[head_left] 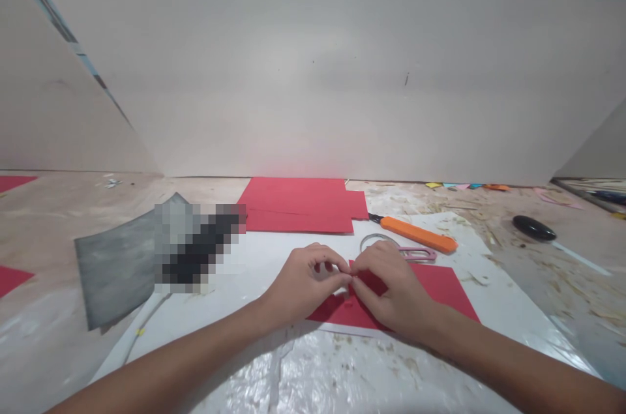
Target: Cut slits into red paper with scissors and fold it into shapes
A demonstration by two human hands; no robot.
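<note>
My left hand point(306, 278) and my right hand point(394, 287) meet fingertip to fingertip over a red paper sheet point(445, 290). Thumb and forefinger of each are pinched together on a small upright bit of red paper at the sheet's far edge. Whether that bit is part of the sheet is hidden by the fingers. A tiny red strip shows on the sheet just below the fingertips. Right beyond my right hand lie a pink-handled tool point(418, 253) and a clear ring-shaped thing point(369, 241), both partly covered.
Larger red paper point(298, 205) lies at the back by the pale wall. An orange craft knife point(418, 235) points left beside it. Grey sandpaper-like sheet point(115, 277) curls at left, near a blurred-out dark object. A black oval thing point(534, 228) sits right. White paper point(205, 316) lies beneath.
</note>
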